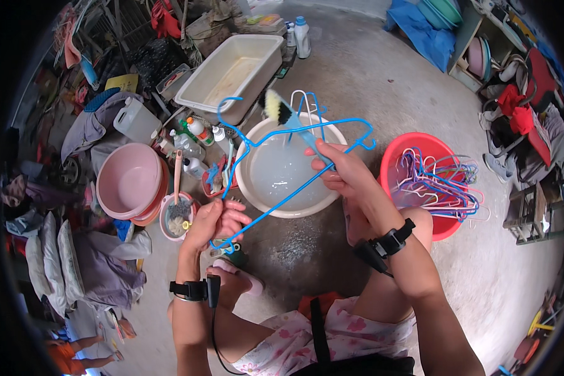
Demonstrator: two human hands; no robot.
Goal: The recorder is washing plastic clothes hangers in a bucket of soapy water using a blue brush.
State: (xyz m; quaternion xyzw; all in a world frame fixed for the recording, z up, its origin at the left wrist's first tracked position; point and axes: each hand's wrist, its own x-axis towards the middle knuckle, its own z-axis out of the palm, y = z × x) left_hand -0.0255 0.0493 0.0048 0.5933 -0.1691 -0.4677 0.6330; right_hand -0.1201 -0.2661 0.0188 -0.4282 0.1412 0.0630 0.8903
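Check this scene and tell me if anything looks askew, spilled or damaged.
Nothing looks broken or spilled. The blue hanger is tilted, held by the left hand at its lower end over the white basin. The right hand holds a brush against it.

We hold the hanger (pixel 282 169) over the water basin (pixel 257 194); a basin of hangers (pixel 391 160) sits right, stacked basins (pixel 128 182) left.
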